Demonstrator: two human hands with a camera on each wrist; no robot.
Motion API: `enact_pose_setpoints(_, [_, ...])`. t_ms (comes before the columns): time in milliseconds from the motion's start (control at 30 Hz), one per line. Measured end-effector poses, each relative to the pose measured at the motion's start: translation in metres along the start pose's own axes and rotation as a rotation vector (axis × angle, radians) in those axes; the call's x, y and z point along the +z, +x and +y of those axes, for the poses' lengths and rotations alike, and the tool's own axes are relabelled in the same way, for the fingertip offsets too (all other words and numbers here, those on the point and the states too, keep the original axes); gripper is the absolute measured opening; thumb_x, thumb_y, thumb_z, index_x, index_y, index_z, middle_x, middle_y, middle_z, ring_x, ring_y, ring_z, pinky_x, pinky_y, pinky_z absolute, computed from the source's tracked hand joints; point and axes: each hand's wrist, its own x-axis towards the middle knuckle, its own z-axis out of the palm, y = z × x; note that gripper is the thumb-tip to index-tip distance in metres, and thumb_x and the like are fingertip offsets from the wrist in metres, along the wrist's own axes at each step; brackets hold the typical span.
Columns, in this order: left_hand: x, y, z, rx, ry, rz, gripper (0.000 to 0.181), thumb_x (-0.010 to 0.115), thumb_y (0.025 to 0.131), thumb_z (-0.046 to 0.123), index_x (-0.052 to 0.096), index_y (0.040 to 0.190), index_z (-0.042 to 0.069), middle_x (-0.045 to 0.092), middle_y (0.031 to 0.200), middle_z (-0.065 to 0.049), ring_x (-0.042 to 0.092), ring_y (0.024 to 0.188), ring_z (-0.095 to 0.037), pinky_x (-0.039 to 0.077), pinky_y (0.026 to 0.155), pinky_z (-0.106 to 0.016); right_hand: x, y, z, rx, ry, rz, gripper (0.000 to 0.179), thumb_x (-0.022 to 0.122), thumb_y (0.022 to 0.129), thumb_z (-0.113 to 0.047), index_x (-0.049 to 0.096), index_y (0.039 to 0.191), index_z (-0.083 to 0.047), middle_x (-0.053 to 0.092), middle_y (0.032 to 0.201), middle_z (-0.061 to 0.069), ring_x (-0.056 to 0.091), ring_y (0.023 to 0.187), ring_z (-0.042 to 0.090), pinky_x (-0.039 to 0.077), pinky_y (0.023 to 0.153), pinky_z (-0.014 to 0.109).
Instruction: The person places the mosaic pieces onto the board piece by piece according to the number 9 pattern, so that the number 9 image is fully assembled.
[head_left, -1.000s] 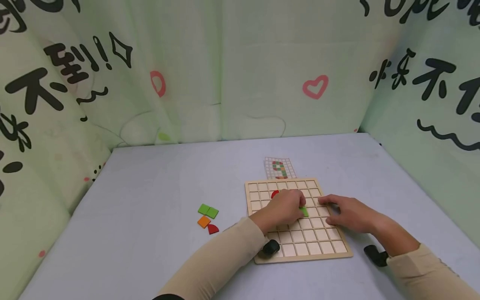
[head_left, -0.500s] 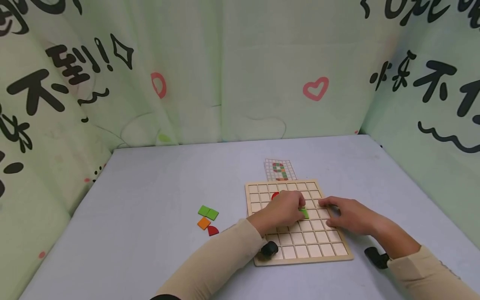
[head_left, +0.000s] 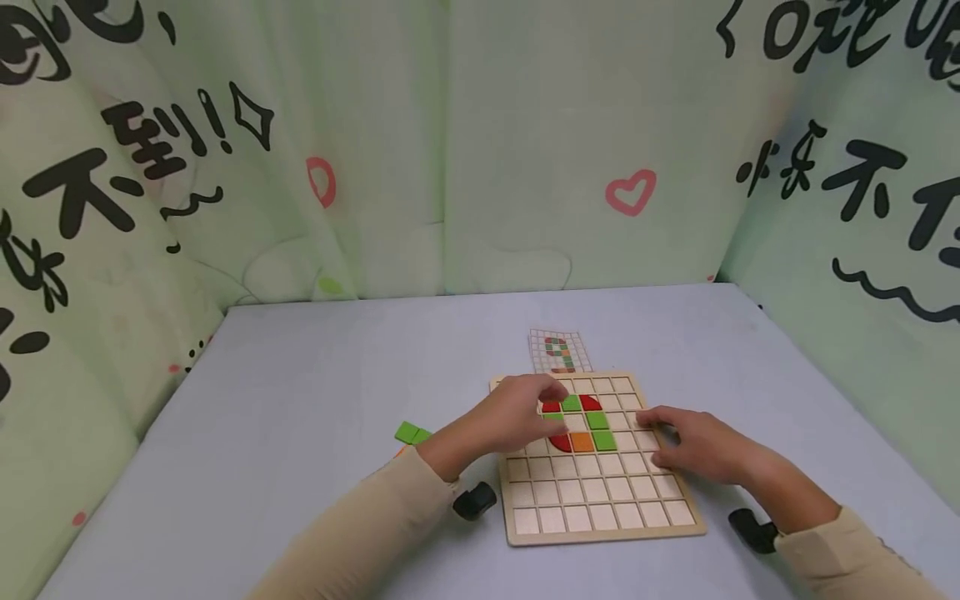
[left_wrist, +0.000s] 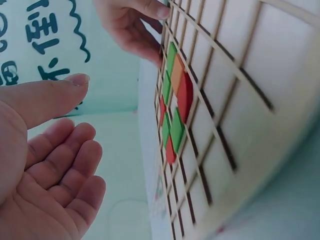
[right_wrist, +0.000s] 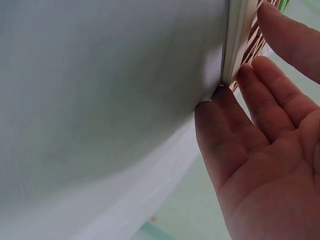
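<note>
A wooden grid board [head_left: 585, 540] lies on the table. Set in its cells is a loop of green, red and orange tiles, among them an orange tile [head_left: 581, 442] and a green tile [head_left: 604, 440] at the loop's lower right. My left hand [head_left: 513, 414] hovers over the board's left part, overlapping some tiles in the head view; the left wrist view shows its thumb and fingers apart, holding nothing. My right hand [head_left: 701, 442] rests at the board's right edge, its fingertips [right_wrist: 227, 95] along the frame and its thumb over the top.
Loose green tiles [head_left: 408, 432] lie left of the board, partly hidden by the left forearm along with an orange one. A printed pattern card [head_left: 536, 350] sits just beyond the board's far edge. Printed curtains [head_left: 517, 167] surround the white table [head_left: 315, 375].
My left hand has let go of the green tile and moved left, uncovering the tile loop. The right hand stays at the board's edge. The head view has tilted slightly up.
</note>
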Motion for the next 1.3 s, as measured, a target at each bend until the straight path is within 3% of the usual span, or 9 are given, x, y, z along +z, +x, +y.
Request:
enact_pose_setpoints(367, [-0.03,-0.049,-0.041,-0.038,-0.042,0.16,0.041,0.077,0.09,0.015,0.063,0.127,0.005,0.065,0.122,-0.01,0.058,0.115,-0.028,0.049,0.096,-0.042,0.003,0.001,0.0,-0.02,-0.029,0.013,0.057,0.076,0.088,-0.022,0.056,0.137,-0.002,0.048,0.141,0.031,0.039,0.132,0.053,0.036,0.101,0.065])
enact_pose_setpoints(500, [-0.04,-0.064,-0.057,-0.04,-0.055,0.205,0.04,0.077,0.089,0.013,0.063,0.126,0.005,0.065,0.122,-0.01,0.058,0.115,-0.028,0.047,0.098,-0.042,0.001,0.0,-0.001,-0.012,-0.031,0.01,0.057,0.077,0.088,-0.022,0.056,0.137,-0.002,0.048,0.141,0.031,0.04,0.131,0.053,0.036,0.1,0.065])
enact_pose_setpoints(900, [-0.05,-0.094,-0.081,-0.117,-0.071,0.329,0.04,0.08,0.087,0.014,0.066,0.124,0.008,0.065,0.121,-0.01,0.057,0.117,-0.036,0.051,0.094,-0.045,0.002,0.0,0.0,-0.025,-0.016,0.01,0.057,0.075,0.089,-0.023,0.055,0.137,-0.002,0.047,0.142,0.032,0.04,0.131,0.053,0.036,0.1,0.065])
enact_pose_setpoints(1033, [-0.054,-0.099,-0.09,-0.125,-0.082,0.32,0.04,0.08,0.087,0.016,0.065,0.124,0.01,0.065,0.121,-0.009,0.057,0.118,-0.036,0.052,0.091,-0.044,0.002,-0.001,0.001,-0.022,-0.02,0.005,0.059,0.076,0.087,-0.023,0.054,0.138,-0.002,0.047,0.142,0.032,0.04,0.131,0.053,0.036,0.1,0.065])
enact_pose_setpoints(1300, [-0.062,-0.105,-0.122,-0.085,-0.14,0.224,0.036,0.076,0.089,0.015,0.065,0.123,0.01,0.067,0.12,-0.006,0.057,0.116,-0.033,0.047,0.099,-0.048,0.002,0.0,0.0,0.005,-0.001,-0.011,0.063,0.077,0.086,-0.023,0.053,0.14,-0.002,0.044,0.143,0.033,0.038,0.131,0.053,0.035,0.101,0.066])
